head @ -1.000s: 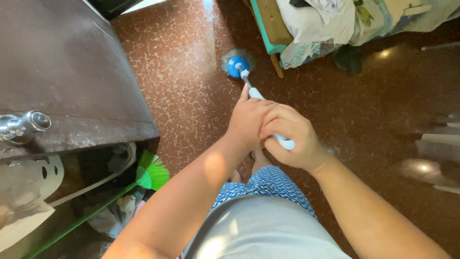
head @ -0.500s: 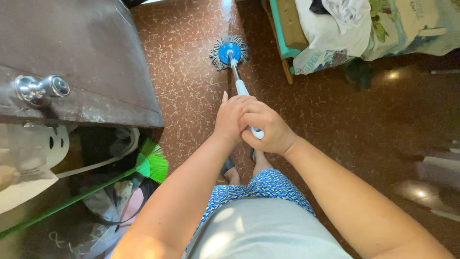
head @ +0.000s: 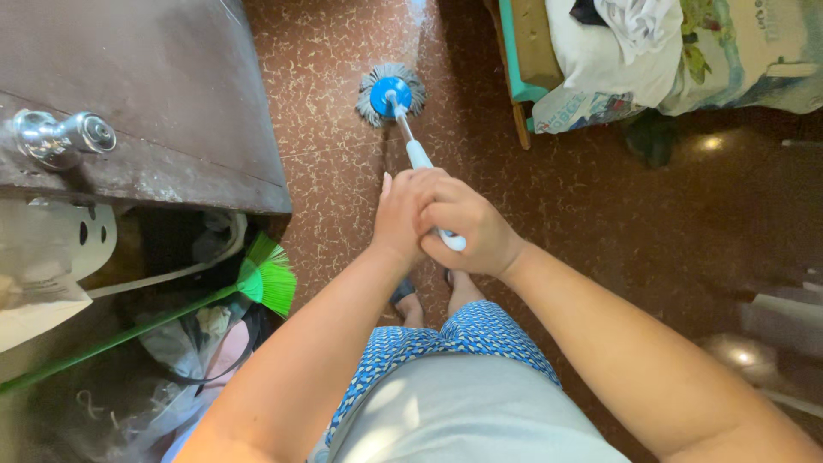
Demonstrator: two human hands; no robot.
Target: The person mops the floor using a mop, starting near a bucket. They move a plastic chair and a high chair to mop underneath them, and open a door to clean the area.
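The floor [head: 343,171] looks like polished stone, glossy with light glare; the mop [head: 391,91] has a smooth blue plastic disc ringed by grey stringy fibres; the door knob [head: 56,137] is shiny metal; the broom [head: 266,279] has green plastic bristles.

Left hand [head: 399,214] and right hand [head: 470,228] both clasped around mop handle [head: 419,159], round mop head [head: 391,92] on brown floor [head: 600,197]
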